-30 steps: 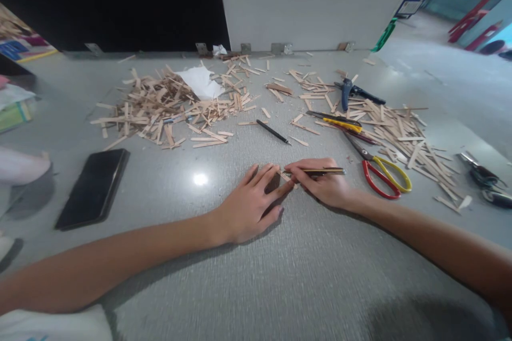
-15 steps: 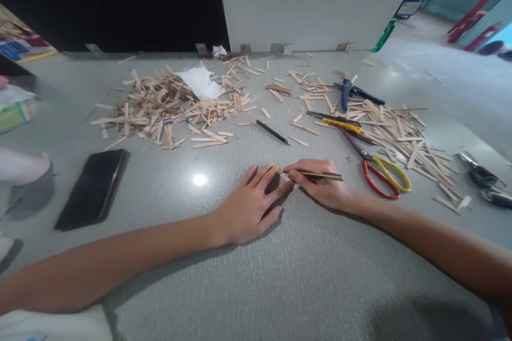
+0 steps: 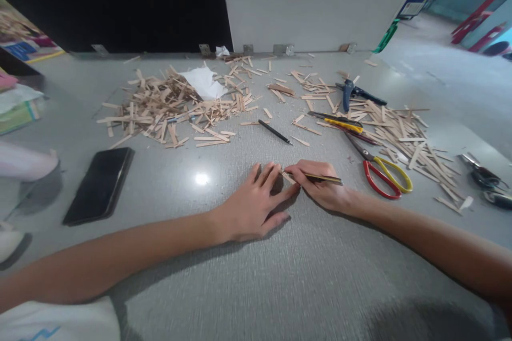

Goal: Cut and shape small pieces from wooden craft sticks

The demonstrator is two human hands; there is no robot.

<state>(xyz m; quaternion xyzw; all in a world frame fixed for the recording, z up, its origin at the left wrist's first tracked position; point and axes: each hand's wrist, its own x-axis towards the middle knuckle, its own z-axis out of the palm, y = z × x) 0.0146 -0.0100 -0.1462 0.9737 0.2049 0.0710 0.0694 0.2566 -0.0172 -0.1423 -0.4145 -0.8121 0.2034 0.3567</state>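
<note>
My left hand [image 3: 252, 202] lies on the grey table with its fingers spread. Its index and middle fingertips rest against a small wooden strip [image 3: 288, 177]. My right hand [image 3: 320, 184] is closed in a writing grip around a slim pen-like tool [image 3: 326, 178], dark with a gold-coloured edge. The tool's tip is hidden by the fingers, close to the strip. Beyond both hands a black pen [image 3: 275, 131] lies slantwise on the table. To the right of my right hand are scissors [image 3: 387, 177] with one red and one yellow handle loop.
A heap of wooden strips [image 3: 160, 106] with white paper [image 3: 204, 82] spreads at the back left. More strips [image 3: 404, 133] lie at the right, beside a yellow-and-black cutter [image 3: 343, 124] and a dark blue hand tool [image 3: 349, 95]. A phone [image 3: 98, 186] lies at left.
The camera view has shifted slightly. My left hand's index finger and thumb reach a little further right. The right hand keeps its grip on the pen-like tool.
</note>
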